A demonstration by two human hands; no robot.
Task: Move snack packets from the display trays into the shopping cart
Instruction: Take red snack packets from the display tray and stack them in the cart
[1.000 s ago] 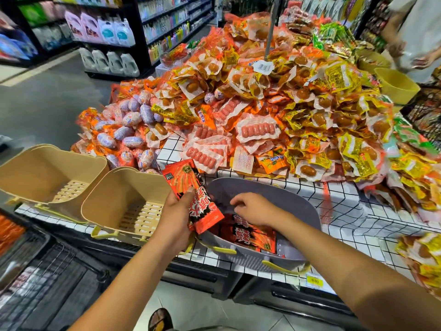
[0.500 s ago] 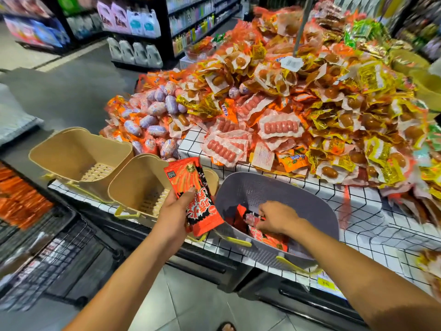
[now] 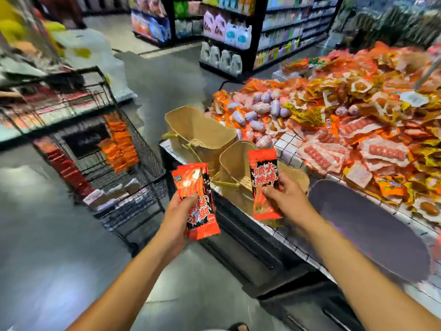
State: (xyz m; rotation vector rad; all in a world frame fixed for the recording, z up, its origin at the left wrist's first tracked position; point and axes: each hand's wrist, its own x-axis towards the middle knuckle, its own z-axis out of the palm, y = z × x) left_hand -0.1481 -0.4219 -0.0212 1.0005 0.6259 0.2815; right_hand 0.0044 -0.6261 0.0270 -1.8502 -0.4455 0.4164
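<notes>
The left hand (image 3: 177, 213) grips a small stack of red packets (image 3: 199, 199), thumb across the front and fingers curled behind. Blur hides the count, perhaps three. It holds them over the floor, between the cart (image 3: 143, 151) and the desk (image 3: 290, 139). The right hand (image 3: 285, 200) pinches a single packet (image 3: 263, 180) upright, in front of the near beige tray (image 3: 235, 163) at the desk's edge. The far beige tray (image 3: 200, 130) stands just beside that one. The grey tray (image 3: 372, 237) lies on the desk just right of the right wrist. Orange packs (image 3: 119, 144) are stacked inside the cart. A pile of snacks (image 3: 358, 120) covers the desk.
</notes>
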